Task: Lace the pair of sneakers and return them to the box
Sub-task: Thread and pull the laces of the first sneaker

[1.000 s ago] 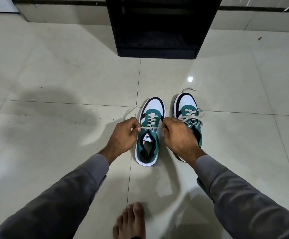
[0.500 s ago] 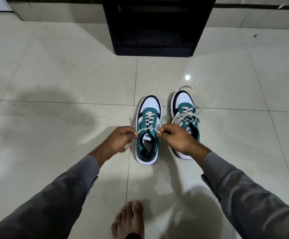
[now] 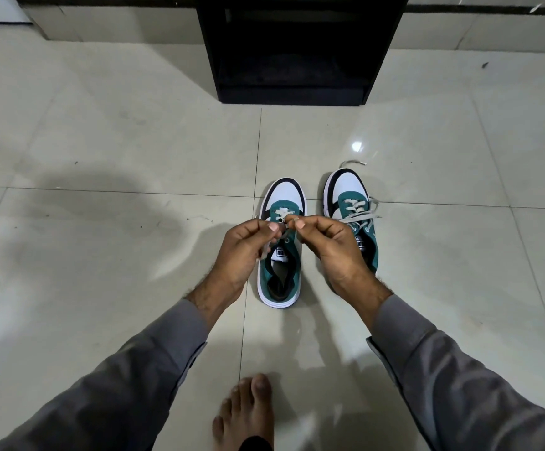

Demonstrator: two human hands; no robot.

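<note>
While both hands hover together over the nearer-left sneaker, the coming move turns on how that shoe lies beneath them: its long axis runs straight away from the person, toe pointing toward the black box and heel opening toward the bare foot. The left hand has its fingers curled, pinching a strand of the pale lace above the tongue; the right hand is likewise curled, thumb and forefinger nipping the other strand, and the two sets of fingertips almost touch over the eyelets. Both hands sit about equally near this shoe, one to each flank, so crossing or knotting the ends can probably be done in place along the shoe's midline. The second sneaker stands just beside it on the floor, parallel and on the right hand's side, its loose lace trailing past the toe. The box stands well apart beyond both toes, dead ahead.
</note>
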